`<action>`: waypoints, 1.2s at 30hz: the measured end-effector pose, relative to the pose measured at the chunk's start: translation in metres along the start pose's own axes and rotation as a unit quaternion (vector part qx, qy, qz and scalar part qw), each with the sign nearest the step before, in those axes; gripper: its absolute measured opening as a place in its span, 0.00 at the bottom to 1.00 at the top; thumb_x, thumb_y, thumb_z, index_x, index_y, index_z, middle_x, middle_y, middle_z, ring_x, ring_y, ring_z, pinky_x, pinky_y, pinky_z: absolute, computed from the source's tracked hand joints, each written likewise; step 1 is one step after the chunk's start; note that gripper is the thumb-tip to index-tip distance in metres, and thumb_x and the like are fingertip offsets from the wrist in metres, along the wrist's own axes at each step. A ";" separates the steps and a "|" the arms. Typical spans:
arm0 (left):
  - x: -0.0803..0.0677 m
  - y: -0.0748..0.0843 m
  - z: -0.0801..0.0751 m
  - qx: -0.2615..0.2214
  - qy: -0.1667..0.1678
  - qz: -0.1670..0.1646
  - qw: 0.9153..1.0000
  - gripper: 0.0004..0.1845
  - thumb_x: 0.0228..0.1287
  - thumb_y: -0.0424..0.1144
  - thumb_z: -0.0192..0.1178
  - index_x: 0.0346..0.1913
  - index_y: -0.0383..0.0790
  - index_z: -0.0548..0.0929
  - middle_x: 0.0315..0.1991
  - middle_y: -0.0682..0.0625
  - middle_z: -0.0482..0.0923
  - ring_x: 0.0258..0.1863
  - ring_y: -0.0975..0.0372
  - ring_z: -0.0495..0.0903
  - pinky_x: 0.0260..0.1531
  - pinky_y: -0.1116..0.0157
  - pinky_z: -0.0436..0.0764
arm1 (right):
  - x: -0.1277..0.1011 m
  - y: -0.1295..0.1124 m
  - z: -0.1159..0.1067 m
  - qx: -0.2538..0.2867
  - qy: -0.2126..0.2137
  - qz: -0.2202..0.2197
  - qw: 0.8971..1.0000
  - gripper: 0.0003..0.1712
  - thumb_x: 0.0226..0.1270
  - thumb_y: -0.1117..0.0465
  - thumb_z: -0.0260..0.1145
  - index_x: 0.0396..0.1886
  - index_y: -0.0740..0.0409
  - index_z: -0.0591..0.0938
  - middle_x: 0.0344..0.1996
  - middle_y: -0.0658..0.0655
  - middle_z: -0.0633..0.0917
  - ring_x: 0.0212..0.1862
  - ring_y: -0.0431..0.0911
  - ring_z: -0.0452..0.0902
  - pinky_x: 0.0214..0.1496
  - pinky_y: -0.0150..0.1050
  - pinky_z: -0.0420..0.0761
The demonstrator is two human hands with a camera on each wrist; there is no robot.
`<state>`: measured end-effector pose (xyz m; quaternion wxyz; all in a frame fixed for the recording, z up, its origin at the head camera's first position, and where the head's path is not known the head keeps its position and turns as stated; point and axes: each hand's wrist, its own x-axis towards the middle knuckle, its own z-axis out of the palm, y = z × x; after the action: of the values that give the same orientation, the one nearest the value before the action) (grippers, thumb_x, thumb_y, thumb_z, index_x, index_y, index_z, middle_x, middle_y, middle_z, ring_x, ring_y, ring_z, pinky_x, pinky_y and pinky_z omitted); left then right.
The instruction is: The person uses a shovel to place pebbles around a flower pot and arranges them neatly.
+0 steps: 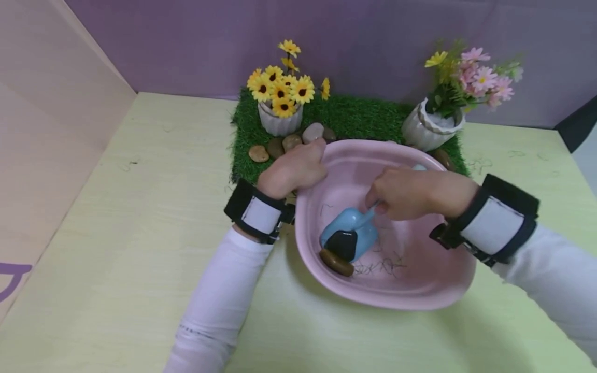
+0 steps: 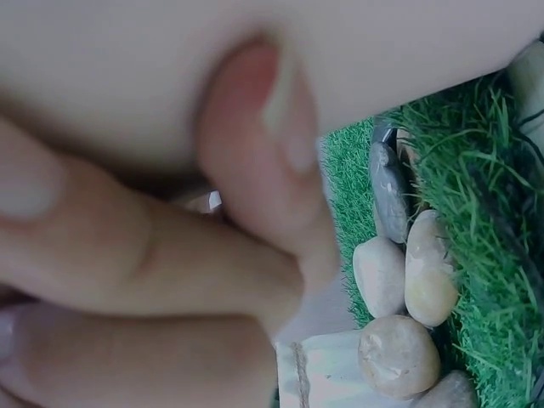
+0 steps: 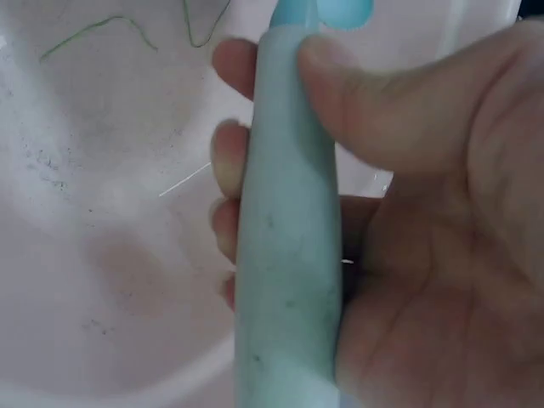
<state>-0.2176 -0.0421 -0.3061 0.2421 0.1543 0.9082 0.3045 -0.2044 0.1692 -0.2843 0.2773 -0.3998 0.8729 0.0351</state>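
Two stones are left in the pink bowl (image 1: 420,290) mid-frame: right hand (image 1: 406,194) grips the blue scoop (image 1: 347,235) under one, left hand (image 1: 294,171) grips the rim.

the right hand (image 1: 403,192) hides most of the scoop's handle (image 3: 289,255).

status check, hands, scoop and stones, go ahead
Left hand grips pink basin rim. Right hand holds blue scoop; black stone in it, brown stone at its lip. Nothing blocking.
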 end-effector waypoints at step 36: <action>0.000 -0.003 0.001 -0.017 0.011 0.025 0.999 0.24 0.74 0.33 0.41 0.70 0.38 0.60 0.43 0.43 0.77 0.30 0.57 0.83 0.27 0.65 0.78 | -0.015 0.019 0.007 0.209 -0.095 -0.041 0.972 0.11 0.75 0.54 0.55 0.45 0.44 0.83 0.45 0.45 0.85 0.48 0.40 0.77 0.58 0.41 0.79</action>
<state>-0.2180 -0.0436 -0.3083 0.2273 0.1695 0.9011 0.3280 -0.2070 0.1942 -0.2852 0.4377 -0.3636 0.8132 -0.1220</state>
